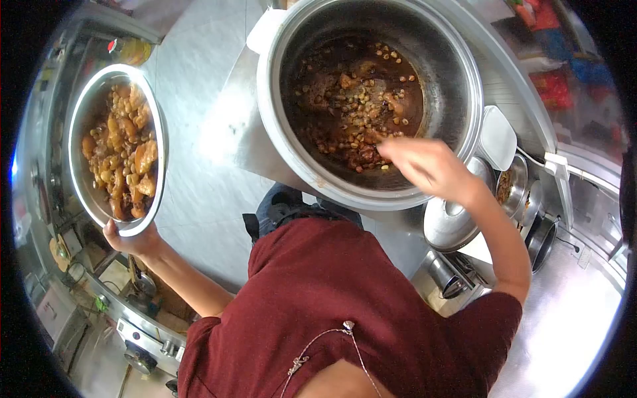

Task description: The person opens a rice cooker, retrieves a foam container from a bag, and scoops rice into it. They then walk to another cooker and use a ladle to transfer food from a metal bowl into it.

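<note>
My left hand [131,239] grips the rim of a steel basin [160,142], out to the left over the floor. In the basin lie glossy brown braised meat pieces [141,159] mixed with beans or peanuts. My right hand [424,166] is over the near right side of a large deep pot [451,79], slightly blurred, its fingers drawn together and pointing down. What they hold, if anything, I cannot make out. Dark brown sauce [318,60] with beans or peanuts [365,119] and some meat covers the bottom of the pot.
A round metal lid [448,222] lies right of the pot, close to a metal bowl of food [511,182]. A dark pan [543,242] is farther right. Counters with kitchen equipment [139,355] line the left side. The grey tiled floor [199,166] shows between basin and pot.
</note>
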Demonstrator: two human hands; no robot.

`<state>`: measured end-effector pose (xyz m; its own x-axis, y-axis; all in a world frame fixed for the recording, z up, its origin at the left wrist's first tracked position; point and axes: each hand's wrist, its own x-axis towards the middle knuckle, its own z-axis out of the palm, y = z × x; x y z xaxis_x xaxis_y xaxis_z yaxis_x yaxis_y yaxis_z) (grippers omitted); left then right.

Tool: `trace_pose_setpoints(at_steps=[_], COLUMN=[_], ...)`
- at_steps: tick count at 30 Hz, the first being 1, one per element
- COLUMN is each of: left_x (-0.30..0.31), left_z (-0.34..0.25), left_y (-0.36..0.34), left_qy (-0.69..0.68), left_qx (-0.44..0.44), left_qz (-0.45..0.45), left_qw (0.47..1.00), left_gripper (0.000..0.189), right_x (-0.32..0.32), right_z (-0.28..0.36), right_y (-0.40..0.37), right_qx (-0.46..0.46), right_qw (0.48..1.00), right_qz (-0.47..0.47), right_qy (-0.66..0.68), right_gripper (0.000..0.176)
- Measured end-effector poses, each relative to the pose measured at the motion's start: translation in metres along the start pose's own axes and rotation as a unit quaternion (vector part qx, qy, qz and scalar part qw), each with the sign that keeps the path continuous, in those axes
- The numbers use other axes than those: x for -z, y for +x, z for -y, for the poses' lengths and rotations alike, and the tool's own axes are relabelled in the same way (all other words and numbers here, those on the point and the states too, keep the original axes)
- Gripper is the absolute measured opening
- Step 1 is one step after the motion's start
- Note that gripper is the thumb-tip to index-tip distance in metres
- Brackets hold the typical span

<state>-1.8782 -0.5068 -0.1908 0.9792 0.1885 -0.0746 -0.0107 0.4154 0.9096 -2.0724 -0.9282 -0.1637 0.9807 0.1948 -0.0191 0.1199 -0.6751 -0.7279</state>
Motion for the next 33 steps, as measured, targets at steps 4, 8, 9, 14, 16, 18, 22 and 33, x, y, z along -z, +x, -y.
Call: trace_pose_setpoints(at_steps=[4, 8, 9, 14, 16, 18, 22, 33], left_x=[0.010, 0.007, 0.010, 0.005, 0.005, -0.010, -0.040, -0.025], left_z=[-0.002, -0.001, -0.001, -0.002, -0.004, -0.002, -0.008, -0.007], left_y=[0.008, 0.001, -0.002, -0.027, -0.036, -0.046, -0.062, -0.050], left_qy=[-0.006, -0.007, -0.017, -0.017, -0.001, 0.008, 0.042, 0.057], left_qx=[0.000, -0.010, -0.001, 0.026, 0.021, 0.014, 0.014, 0.010], left_qz=[0.030, 0.046, 0.044, 0.009, -0.001, -0.006, -0.018, -0.010], left_qw=[1.000, 0.999, 0.999, 0.999, 1.000, 1.000, 0.999, 0.998], left_gripper=[0.068, 0.068, 0.068, 0.068, 0.069, 0.069, 0.069, 0.070], right_x=[0.039, 0.035, 0.035, 0.065, 0.070, 0.076, 0.062, 0.085], right_z=[0.063, 0.074, 0.060, 0.014, 0.024, 0.018, 0.005, -0.016], right_y=[-0.046, -0.060, -0.066, -0.075, -0.081, -0.091, -0.088, -0.034], right_qx=[-0.079, -0.083, -0.084, -0.053, -0.053, -0.030, -0.029, -0.042], right_qw=[0.976, 0.961, 0.961, 0.962, 0.971, 0.980, 0.991, 0.987], right_qz=[0.088, 0.153, 0.152, -0.013, -0.026, -0.027, 0.018, -0.120], right_qy=[-0.185, -0.213, -0.214, -0.267, -0.230, -0.196, -0.130, -0.101], right_gripper=[0.027, 0.027, 0.027, 0.023, 0.022, 0.021, 0.017, 0.019])
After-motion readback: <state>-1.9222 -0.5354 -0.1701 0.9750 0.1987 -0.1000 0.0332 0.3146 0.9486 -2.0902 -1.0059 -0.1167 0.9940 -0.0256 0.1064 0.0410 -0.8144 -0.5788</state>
